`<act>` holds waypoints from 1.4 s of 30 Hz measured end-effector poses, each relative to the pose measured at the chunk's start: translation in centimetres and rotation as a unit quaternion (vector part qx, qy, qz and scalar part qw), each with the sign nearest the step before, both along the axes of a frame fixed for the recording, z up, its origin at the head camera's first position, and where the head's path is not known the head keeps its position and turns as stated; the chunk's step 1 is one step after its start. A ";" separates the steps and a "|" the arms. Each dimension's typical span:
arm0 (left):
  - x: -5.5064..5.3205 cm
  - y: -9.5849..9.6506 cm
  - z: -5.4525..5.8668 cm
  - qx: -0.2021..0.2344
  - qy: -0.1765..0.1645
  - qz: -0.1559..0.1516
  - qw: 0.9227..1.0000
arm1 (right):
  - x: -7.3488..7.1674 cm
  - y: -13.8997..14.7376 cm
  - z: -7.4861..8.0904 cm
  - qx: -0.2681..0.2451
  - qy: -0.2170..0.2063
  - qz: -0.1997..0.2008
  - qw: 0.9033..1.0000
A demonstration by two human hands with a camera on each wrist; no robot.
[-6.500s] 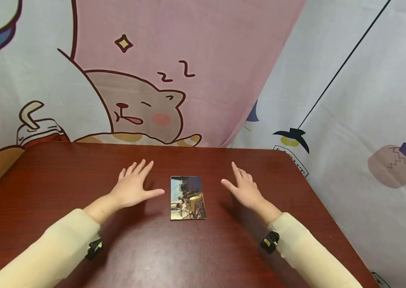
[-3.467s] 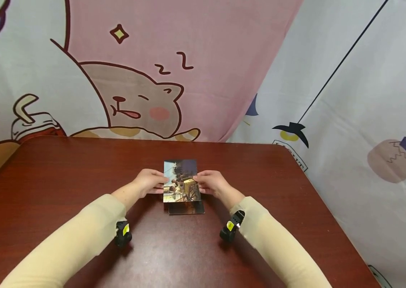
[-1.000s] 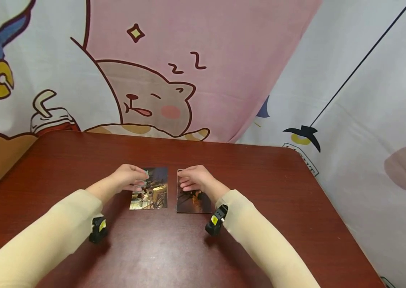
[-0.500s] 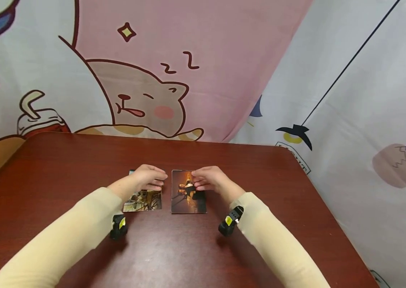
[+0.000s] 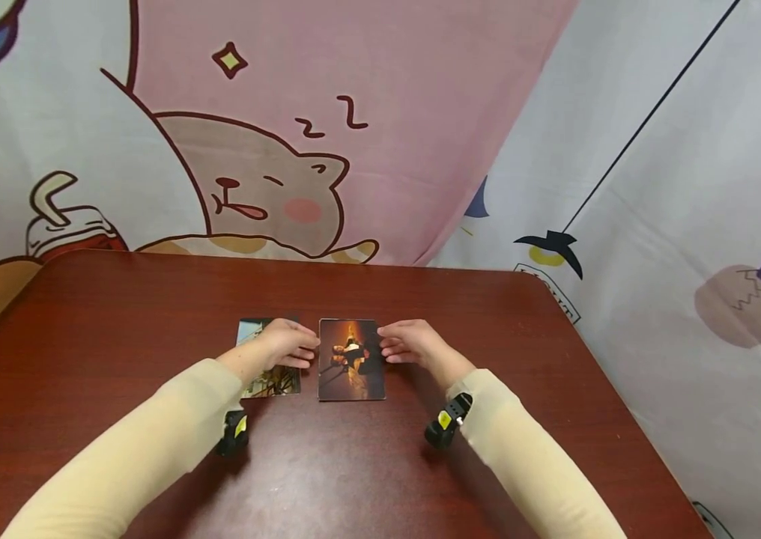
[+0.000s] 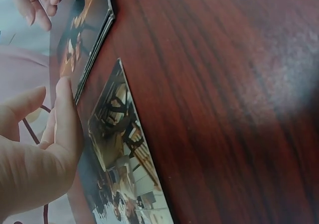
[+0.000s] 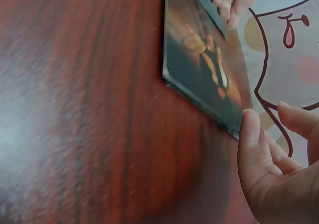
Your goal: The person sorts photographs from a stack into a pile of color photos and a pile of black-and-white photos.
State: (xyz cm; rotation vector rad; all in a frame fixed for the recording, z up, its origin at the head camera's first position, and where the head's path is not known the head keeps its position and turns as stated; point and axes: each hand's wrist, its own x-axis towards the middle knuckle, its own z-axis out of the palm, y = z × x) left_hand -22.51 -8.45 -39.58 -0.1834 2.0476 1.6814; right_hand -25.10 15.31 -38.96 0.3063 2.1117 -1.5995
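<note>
Near the middle of a dark red-brown table (image 5: 475, 299), a small stack of picture cards (image 5: 352, 367) lies flat between the person's two hands, its top card showing figures against a dark ground with an orange glow. The left wrist view shows several thin layers along the stack's edge (so it is more than one card thick). Just to the left of the stack, with a narrow strip of table between them, lies a loose card (image 5: 276, 383) with a pale blue corner and a spoked wheel in its scene. The left hand (image 5: 278, 346) is above this loose card and hides part of it; its thumb and fingers are loosely bent, parted and holding nothing, the tips just beside the stack's left edge. The right hand (image 5: 416, 346) is at the stack's right edge, thumb and fingers likewise apart and gripping nothing; whether its fingertips touch the stack, I cannot tell. Both forearms wear cream sleeves (image 5: 138, 442), with a black device (image 5: 448, 421) bearing a yellow patch at each wrist. Behind the table hangs a printed cloth (image 5: 421, 112) with a sleeping animal drawn on its pink part.
</note>
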 end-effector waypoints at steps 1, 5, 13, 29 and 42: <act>0.1 0.0 -0.1 -0.001 0.001 -0.002 1.000 | 0.0 0.1 -0.2 0.001 -0.001 0.000 1.000; 0.5 -0.1 -0.4 -0.006 0.000 -0.017 1.000 | 0.3 0.5 -0.9 0.005 -0.007 0.003 1.000; 0.9 0.1 -0.7 -0.012 -0.006 -0.031 0.999 | 0.8 0.7 -1.4 0.007 -0.014 0.006 1.000; 0.8 0.5 0.4 -0.031 0.006 -0.047 0.998 | 0.8 0.6 -0.8 0.014 0.001 0.009 1.000; 0.8 0.6 0.7 -0.035 0.018 -0.052 0.998 | 0.9 0.4 -0.1 0.023 0.000 0.004 1.000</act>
